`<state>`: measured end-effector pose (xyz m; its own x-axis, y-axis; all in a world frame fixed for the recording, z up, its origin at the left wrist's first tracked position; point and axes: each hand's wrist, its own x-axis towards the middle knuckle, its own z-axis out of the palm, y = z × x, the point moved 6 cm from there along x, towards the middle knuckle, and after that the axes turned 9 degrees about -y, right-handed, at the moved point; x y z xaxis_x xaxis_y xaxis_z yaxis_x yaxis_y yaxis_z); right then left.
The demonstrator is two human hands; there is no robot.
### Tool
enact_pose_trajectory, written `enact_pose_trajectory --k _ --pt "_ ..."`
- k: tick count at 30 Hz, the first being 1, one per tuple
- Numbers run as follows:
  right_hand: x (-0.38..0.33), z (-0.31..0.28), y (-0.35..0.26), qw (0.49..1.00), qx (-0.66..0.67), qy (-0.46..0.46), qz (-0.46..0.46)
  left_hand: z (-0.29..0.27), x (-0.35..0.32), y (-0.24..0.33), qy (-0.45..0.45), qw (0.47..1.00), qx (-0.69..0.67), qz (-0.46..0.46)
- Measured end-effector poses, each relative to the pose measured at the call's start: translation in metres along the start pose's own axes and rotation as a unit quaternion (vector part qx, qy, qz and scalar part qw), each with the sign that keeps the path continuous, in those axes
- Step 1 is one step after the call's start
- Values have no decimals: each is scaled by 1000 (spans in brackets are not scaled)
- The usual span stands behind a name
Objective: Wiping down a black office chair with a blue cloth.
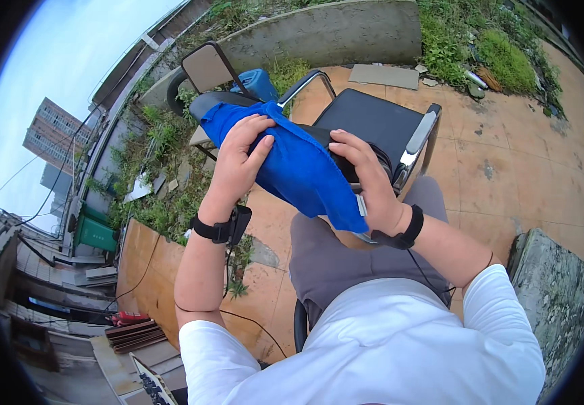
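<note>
Blue cloth: at twelve o'clock, ahead of the lap, draped over a dark object whose rounded end shows toward eleven;
Left grip: fingers and thumb curled on the cloth; from my feed I cannot tell whether they pinch;
Right grip: toward one, fingers bent over dark material beside the cloth's edge; thumb hidden, so I cannot tell if it clamps;
Step in hand: steadying the draped cloth, I judge;
Next move: probably calls for even, two-handed pressure.
</note>
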<state>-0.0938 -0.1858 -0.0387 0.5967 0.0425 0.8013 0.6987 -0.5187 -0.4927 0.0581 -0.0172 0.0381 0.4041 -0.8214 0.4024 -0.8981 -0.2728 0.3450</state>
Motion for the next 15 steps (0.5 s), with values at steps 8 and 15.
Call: enact_pose_trajectory --k 8,15 --pt "-11 -11 7 990 129 62 15 36 8 104 -53 983 108 138" --pt "-7 -8 1 997 29 24 60 32 0 93 33 986 49 154"
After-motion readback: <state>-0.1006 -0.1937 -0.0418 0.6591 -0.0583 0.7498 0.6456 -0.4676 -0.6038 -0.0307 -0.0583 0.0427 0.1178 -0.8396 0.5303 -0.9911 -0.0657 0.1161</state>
